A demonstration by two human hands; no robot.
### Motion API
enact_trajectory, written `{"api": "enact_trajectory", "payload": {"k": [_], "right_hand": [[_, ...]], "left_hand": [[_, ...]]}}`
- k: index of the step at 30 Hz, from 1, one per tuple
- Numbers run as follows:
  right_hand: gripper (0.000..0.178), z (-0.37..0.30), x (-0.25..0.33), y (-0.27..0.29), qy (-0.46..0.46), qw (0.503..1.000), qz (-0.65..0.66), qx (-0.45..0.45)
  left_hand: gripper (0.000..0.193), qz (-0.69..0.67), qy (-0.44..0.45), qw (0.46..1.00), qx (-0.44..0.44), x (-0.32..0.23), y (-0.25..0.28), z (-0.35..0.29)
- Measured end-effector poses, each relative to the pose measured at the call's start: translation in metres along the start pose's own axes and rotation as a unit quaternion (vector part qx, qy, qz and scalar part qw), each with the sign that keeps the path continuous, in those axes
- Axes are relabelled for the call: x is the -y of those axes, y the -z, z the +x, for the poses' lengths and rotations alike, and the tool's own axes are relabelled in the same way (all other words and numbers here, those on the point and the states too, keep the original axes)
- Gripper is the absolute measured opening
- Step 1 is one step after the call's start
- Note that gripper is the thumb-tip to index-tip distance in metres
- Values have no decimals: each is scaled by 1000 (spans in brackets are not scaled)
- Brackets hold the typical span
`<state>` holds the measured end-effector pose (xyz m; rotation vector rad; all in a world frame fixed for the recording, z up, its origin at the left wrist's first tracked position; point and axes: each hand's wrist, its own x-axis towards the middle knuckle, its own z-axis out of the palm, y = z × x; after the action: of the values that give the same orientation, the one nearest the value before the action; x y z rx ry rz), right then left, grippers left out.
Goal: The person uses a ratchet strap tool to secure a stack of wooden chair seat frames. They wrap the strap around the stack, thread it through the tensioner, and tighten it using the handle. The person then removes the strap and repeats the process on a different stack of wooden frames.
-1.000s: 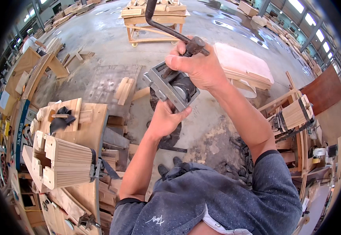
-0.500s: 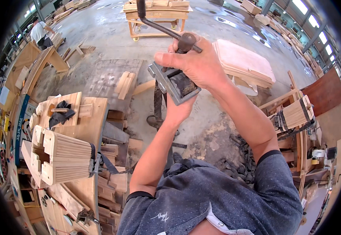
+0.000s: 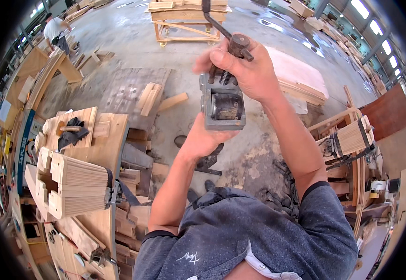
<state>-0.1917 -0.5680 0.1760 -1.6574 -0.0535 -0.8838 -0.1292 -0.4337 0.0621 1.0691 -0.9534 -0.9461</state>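
In front of my chest I hold up a grey metal screw clamp [image 3: 233, 125] with a block-shaped frame and a dark roller-like part in its opening. A threaded screw runs from the frame to a round head [image 3: 239, 43], with a bent crank handle [image 3: 217, 24] reaching up and away. My left hand [image 3: 207, 139] is closed round the frame's lower end from below, its fingers mostly hidden behind. My right hand [image 3: 257, 70] is closed about the screw end just under the head; its fingertips at the left are blurred.
On the left workbench [image 3: 107, 140] lies a strapped bundle of wooden pieces [image 3: 79, 186], near a black cloth [image 3: 72, 136]. Another bundle [image 3: 350, 135] stands right. Ahead are a wheeled wooden cart [image 3: 184, 31] and stacked pale panels [image 3: 301, 74]. Far left, a person [image 3: 54, 31] stands.
The clamp has turned so its opening faces me more squarely, and has shifted slightly right. The crank handle moved right with it. Both hands keep their hold.
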Motion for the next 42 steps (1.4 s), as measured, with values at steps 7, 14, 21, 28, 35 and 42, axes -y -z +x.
{"api": "enact_trajectory", "payload": {"k": [7,14,21,28,35,42], "right_hand": [[19,-5,-17,-1,-58,991,92,-80],[25,1,-18,22,-53,988,63,-129],[26,61,56,76,46,960,87,-262],[20,60,70,79,44,973,94,-208],[33,39,27,54,-24,991,27,-132],[23,70,54,53,32,990,96,-103]], "left_hand": [[43,47,59,997,-12,-7,-14,-4],[31,113,73,991,-15,25,-3,-15],[42,375,260,888,-51,298,122,-164],[110,131,123,968,175,137,54,-56],[23,154,-18,987,35,-43,-48,41],[35,340,82,936,-44,304,23,-89]]}}
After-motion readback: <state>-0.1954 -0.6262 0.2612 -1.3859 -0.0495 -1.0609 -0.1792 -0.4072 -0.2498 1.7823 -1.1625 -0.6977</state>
